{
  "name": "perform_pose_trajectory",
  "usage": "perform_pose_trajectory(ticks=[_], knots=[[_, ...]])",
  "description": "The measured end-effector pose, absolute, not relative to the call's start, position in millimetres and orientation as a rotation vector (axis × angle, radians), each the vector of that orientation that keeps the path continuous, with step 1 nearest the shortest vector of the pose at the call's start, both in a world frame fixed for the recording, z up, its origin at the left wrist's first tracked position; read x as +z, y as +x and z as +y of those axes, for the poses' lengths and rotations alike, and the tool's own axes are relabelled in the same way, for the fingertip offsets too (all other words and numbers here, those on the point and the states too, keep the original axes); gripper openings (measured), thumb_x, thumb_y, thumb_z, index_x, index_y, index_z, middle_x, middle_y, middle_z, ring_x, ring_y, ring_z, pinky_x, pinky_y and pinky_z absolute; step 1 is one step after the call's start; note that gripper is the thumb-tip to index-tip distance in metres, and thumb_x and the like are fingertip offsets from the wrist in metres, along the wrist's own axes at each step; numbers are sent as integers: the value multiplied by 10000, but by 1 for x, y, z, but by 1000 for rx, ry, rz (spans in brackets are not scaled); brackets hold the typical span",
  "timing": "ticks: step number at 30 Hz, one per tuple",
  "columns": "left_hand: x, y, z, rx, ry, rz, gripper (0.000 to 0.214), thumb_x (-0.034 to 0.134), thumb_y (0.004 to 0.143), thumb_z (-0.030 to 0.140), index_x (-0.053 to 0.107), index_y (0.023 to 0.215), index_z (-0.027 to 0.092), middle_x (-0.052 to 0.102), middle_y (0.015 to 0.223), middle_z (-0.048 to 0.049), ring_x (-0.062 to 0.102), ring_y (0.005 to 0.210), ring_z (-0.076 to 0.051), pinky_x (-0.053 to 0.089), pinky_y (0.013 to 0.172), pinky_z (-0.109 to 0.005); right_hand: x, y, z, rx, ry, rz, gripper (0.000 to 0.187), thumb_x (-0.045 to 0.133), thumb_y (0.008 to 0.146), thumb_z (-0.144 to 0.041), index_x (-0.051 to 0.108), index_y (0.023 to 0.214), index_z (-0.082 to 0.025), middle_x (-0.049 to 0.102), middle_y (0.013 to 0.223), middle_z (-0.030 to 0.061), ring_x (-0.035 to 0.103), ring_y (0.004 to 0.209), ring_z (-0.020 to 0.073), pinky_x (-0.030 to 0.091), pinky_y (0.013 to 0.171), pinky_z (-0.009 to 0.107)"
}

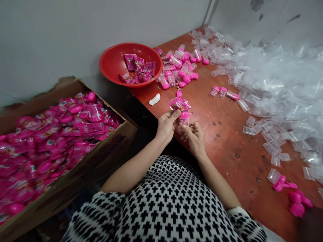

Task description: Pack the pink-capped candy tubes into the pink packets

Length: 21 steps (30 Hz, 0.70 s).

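My left hand point(167, 125) pinches a pink printed packet point(179, 104) at its lower edge, above the near edge of the red-brown table point(227, 134). Close beside it, my right hand point(194, 135) curls its fingers round a small clear bottle of pink candies with a pink cap point(183, 118). The bottle stands just under the packet and touches it. Both hands are closed on what they hold.
A red bowl point(112, 64) with several pink packets sits at the table's far left corner. Filled pink-capped bottles point(176, 69) lie beside it. Clear empty bags and vials point(275, 84) heap on the right. A cardboard box point(83, 171) of packed pink packets stands at left. Pink caps point(294, 195) lie near right.
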State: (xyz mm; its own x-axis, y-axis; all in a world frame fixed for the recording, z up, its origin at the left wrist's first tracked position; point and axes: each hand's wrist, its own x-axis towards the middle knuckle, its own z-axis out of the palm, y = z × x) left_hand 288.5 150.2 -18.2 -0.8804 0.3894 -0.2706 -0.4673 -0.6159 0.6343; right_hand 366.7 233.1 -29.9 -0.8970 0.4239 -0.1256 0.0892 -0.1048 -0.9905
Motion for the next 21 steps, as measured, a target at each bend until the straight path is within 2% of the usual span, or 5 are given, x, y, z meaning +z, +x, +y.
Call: perform_pose_trajectory(ticks=[3,7,11,17,21], knots=[[-19,286,148,2432,-53,1063,317,825,601,349,669,758,123,631,637,10,562,531,-77,472,565,-214,-30,366,233,2062,-532,-1961,258,665,783,-418,524,869,-220,623,583,-69,516,415,79,391,398,192],[-20,285,147,2330,-23,1142,376,811,596,439,625,604,111,579,555,0,526,491,-78,428,492,-210,-29,365,234,2063,-522,-1972,259,661,781,-428,524,861,-223,633,599,-61,534,433,90,403,407,202],[-22,285,147,2259,-8,1200,355,835,559,398,640,601,105,597,564,-9,528,501,-79,417,490,-206,-29,365,236,2073,-525,-1954,265,668,772,-430,530,861,-223,643,615,-54,541,440,92,406,410,204],[-25,286,149,2193,66,1312,310,812,588,387,688,644,109,639,610,-26,563,546,-102,451,539,-229,-28,367,241,2082,-538,-1925,246,677,768,-415,544,849,-224,632,602,-58,514,428,81,399,404,198],[-23,286,149,2161,91,1265,314,802,602,394,678,628,106,635,601,-35,550,509,-105,442,491,-234,-27,367,246,2216,-532,-1866,267,702,736,-406,534,825,-218,628,570,-57,495,389,72,369,367,180]])
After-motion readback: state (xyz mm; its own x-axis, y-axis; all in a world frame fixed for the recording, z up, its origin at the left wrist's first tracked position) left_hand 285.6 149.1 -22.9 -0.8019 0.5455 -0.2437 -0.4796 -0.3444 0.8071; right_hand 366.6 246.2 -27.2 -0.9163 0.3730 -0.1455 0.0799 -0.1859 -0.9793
